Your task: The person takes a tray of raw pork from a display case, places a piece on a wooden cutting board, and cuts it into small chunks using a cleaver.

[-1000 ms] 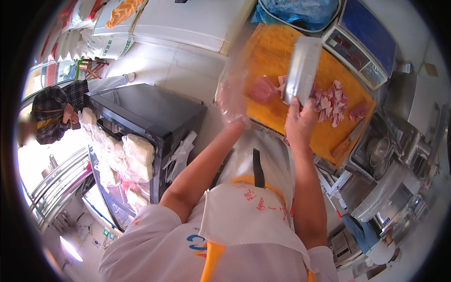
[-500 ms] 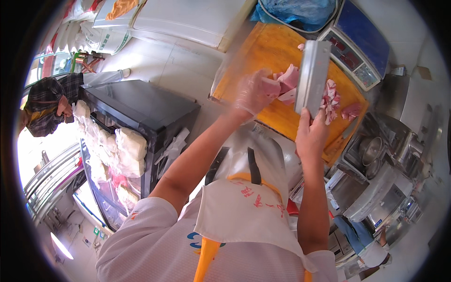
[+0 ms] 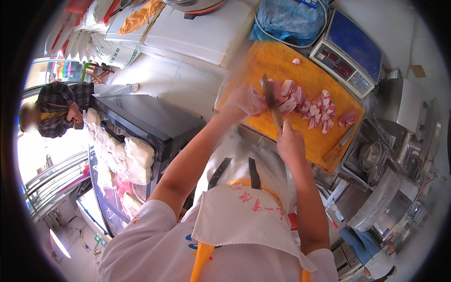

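Note:
My right hand is closed round the handle of a cleaver, whose blade stands nearly edge-down against the raw meat on a yellow cutting board. My left hand, in a clear plastic glove, is blurred just left of the blade, its fingers curled over a piece of meat that they mostly hide. Right of the blade lie pink meat slices, then a heap of smaller cut pieces. A separate darker piece of meat rests near the board's right corner, and a small scrap near its far edge.
A second knife lies along the board's right edge. Beyond the board are a blue plastic bag and a blue-topped scale. Metal bowls stand at right, a black case at left. A person stands far left.
The cleaver has swung left from above the cut pieces to beside my left hand, turning from broad side to nearly edge-on. The cut pieces it covered now show.

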The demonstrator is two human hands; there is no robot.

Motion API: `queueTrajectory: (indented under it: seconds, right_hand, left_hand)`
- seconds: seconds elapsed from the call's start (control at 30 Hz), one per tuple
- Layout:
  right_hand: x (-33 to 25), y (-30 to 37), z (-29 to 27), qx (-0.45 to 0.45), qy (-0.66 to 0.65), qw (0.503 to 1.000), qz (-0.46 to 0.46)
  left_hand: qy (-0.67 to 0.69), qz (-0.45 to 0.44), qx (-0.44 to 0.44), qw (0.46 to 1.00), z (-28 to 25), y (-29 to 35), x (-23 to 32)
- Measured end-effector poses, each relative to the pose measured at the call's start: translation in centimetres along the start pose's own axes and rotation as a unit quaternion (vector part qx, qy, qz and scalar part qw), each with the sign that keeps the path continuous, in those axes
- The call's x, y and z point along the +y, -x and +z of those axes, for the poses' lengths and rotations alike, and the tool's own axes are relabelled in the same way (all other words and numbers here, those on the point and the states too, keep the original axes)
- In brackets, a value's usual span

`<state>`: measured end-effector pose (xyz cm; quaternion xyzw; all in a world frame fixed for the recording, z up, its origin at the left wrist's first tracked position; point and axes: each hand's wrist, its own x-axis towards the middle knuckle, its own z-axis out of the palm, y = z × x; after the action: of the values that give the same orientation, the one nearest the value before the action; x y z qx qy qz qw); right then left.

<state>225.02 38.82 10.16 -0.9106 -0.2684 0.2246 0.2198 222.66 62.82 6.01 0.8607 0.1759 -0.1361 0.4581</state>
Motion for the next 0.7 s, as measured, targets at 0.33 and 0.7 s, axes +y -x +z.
queueTrajectory:
  seconds: [0.33,0.7]
  right_hand:
    - [0.1,0.3,2.0,0.065,-0.086,0.991,0.073]
    - [-2.5,3.7,-2.1,0.040,-0.093,0.993,0.057]
  left_hand:
    - [-0.136,0.114,-0.126,0.976,-1.7,-1.5,-0.8]
    - [0.357,-0.113,0.264,0.889,-0.4,5.4,-3.9]
